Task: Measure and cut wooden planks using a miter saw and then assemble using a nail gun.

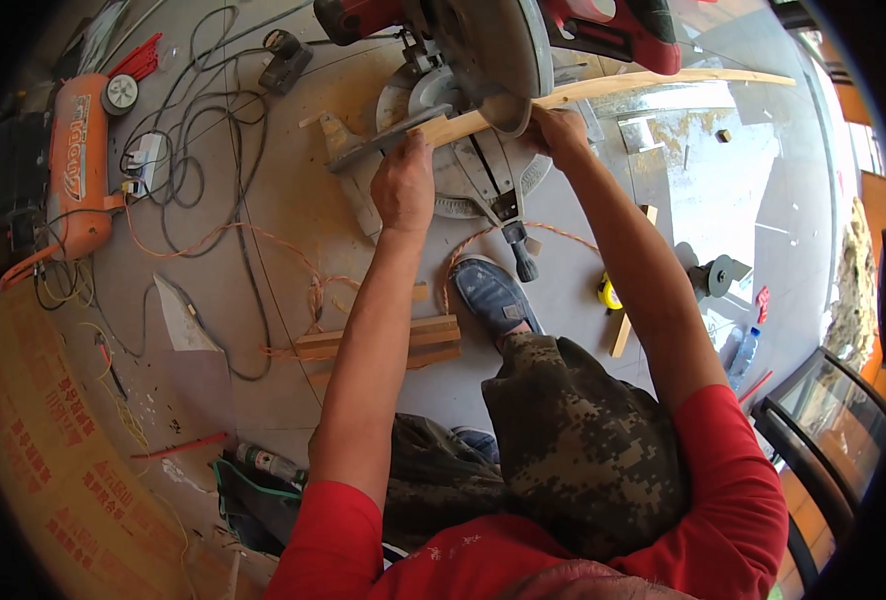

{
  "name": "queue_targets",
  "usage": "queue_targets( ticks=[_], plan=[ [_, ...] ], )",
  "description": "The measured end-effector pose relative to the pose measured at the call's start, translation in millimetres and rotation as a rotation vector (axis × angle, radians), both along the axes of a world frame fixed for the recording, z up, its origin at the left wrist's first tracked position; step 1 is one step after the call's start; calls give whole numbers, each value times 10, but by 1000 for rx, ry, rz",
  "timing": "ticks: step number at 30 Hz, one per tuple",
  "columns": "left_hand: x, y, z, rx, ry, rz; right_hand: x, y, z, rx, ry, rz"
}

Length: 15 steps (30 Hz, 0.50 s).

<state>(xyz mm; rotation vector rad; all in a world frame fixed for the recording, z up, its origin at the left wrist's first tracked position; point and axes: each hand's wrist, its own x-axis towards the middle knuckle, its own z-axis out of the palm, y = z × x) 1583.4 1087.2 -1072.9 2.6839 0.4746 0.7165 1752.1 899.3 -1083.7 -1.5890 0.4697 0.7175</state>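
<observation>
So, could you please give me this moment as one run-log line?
left hand: holding wood strip near its left end | right hand: at strip, beside blade guard | saw base: under strip

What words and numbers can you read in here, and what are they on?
I can't copy words out, but here's where writing shows:
Orange air compressor tank: big letters along its side.
Brown cardboard: rows of red printed characters.
Round gauge: dial markings too small to read.
Miter saw's curved scale: too small to read.
Shoe tag: too small to read.
</observation>
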Motion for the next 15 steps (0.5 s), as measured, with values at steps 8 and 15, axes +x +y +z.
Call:
queue_targets(
  ticks=[8,15],
  plan=[
    [-60,-7,16,-101,-22,48,44,-14,34,70,-14,-30],
    [40,-47,-8,-139,62,83,84,17,18,98,-44,-43]
  ],
)
